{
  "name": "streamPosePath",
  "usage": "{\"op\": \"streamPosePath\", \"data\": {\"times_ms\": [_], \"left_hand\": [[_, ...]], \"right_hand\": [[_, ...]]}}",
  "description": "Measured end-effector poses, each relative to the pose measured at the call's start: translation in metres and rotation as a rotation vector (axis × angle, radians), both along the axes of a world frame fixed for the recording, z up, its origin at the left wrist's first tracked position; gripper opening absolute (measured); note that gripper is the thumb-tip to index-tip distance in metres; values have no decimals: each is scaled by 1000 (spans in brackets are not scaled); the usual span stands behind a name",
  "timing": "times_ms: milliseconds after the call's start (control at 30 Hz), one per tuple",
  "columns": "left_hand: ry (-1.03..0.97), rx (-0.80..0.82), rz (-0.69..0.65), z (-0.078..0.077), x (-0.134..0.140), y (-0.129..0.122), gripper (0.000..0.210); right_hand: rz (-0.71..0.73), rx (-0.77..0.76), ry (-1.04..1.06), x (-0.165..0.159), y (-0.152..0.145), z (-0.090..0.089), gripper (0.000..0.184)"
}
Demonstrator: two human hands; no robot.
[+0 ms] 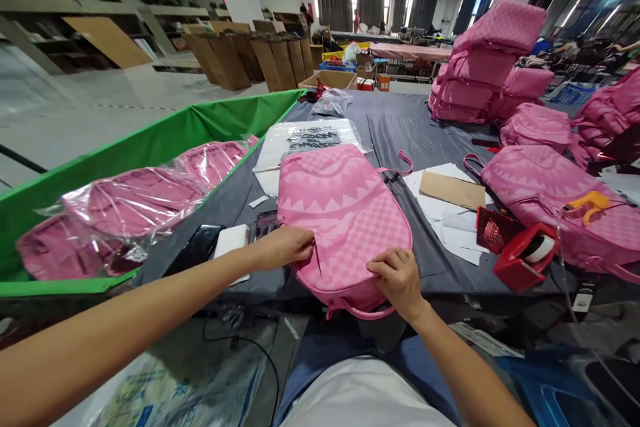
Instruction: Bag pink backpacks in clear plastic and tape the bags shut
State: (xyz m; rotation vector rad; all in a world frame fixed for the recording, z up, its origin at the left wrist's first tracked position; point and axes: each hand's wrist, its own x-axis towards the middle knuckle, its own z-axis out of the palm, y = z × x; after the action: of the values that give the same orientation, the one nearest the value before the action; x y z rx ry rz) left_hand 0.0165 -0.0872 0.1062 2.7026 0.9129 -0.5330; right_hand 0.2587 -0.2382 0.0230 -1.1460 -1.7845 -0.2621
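Note:
A pink backpack with a shark-mouth pattern and checked panels lies flat on the dark cloth in front of me, its top handle toward my body. My left hand pinches the fabric at its left side, near a crease. Curled fingers of my right hand grip the near right side of the same bag. Beneath its far left part sits a white plastic packet with black print. A thin pink strap sticks out beyond the bag's right edge.
Plastic-wrapped pink bags lie in a green-walled bin at left. On the right are papers, a red tape dispenser, an orange tagging gun and another pink backpack. Stacked pink backpacks rise behind.

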Motion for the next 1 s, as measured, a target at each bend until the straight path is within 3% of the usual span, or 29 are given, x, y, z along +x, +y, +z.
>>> {"op": "streamPosePath", "data": {"times_ms": [167,267,367,433,467,567,667,767,833,933,1000], "left_hand": [[92,122,-114,4,3,-25,17],[73,35,12,-2,-5,-14,16],[-76,-92,207,-10,-16,5,25],[-155,-117,232,-14,-22,6,30],[-178,-108,183,-16,-23,1,28],[-243,31,-169,-20,-20,-32,17],[-305,355,-464,-19,-15,-69,14],[-489,628,-432,-18,-11,-91,17],[-657,652,-357,-24,-4,-105,19],[-862,574,-337,-53,19,-136,16],[-907,523,-314,-80,44,-158,29]], "right_hand": [[-36,-104,106,-4,3,-10,34],[-33,-85,141,-6,2,-13,35],[-22,-79,145,-7,-2,-12,33],[-22,-75,146,-8,-5,-12,32],[-24,-73,148,-8,-7,-13,32],[-62,-71,157,-13,-8,-14,34],[-55,-90,172,-15,-6,-10,29],[106,-169,248,-1,-6,-5,17],[115,-169,386,19,-14,-7,20],[-161,-95,487,48,-39,-30,14],[-260,-168,408,54,-57,-53,14]]}}
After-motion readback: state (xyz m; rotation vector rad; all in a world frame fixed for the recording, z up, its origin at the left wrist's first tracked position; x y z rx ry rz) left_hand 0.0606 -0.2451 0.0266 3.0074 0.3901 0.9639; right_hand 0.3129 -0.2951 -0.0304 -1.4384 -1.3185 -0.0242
